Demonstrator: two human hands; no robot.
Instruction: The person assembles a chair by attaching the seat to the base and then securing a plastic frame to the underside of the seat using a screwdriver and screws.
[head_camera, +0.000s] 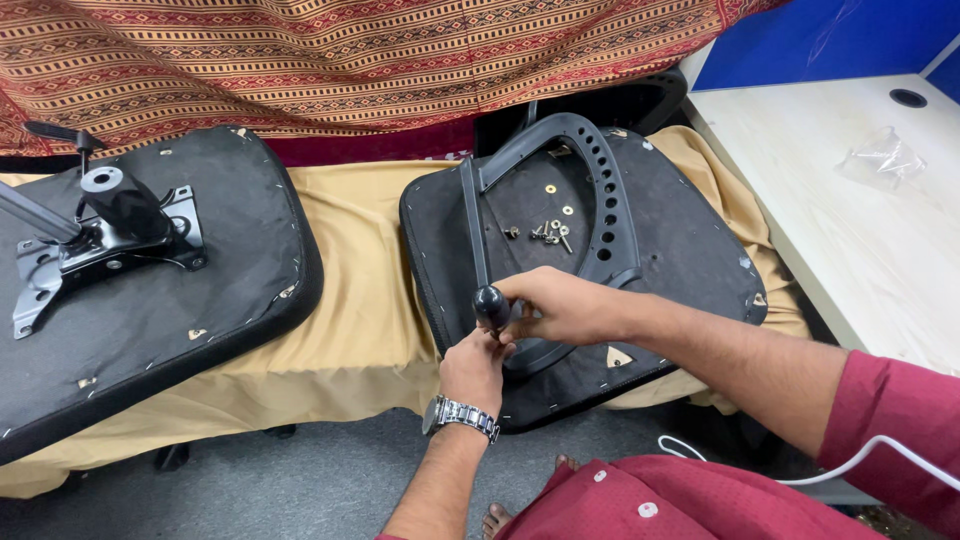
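A black-handled screwdriver (491, 305) is being gripped by the fingers of the right hand (562, 306) and steadied by the left hand (474, 368) over the armrest (590, 190) on the upturned seat (690, 250), and is best being kept upright.

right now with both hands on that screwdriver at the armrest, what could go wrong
1. The loose screws and washers lie unboxed on the upturned seat base; a jolt could roll them off onto the floor.
2. The left hand sits right under the black-handled screwdriver held by the right hand; a slip might jab the fingers.
3. The armrest looks unfastened at its far end and may shift.
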